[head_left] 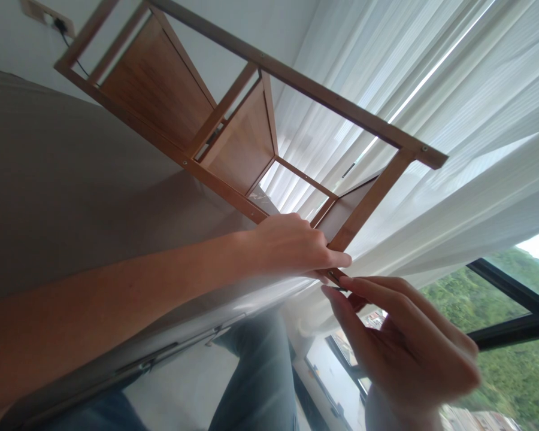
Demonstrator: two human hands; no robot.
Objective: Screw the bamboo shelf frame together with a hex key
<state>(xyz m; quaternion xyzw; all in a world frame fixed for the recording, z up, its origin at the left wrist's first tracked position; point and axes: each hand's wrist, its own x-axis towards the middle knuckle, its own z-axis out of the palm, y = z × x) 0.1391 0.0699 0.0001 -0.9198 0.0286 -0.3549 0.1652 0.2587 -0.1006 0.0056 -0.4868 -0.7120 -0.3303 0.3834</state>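
Note:
A slatted wooden rack frame [215, 170] with thin wood-veneer panels fills the upper middle of the view, seen at a steep tilt. My left hand [290, 245] is closed around the lower end of one of its side rails. My right hand [408, 353] sits just below that rail end. Its thumb and fingers pinch a small dark metal piece [339, 288], perhaps a hex key or a screw, against the wood. The picture is too small to settle which. My fingers hide the joint at the rail end.
A large grey-brown fabric surface [72, 179] lies to the left. White sheer curtains [453, 149] hang behind the frame, and a black-framed window [512, 329] shows a green hillside. A wall socket [47, 15] has a black cable. My jeans-clad legs [256, 383] are below.

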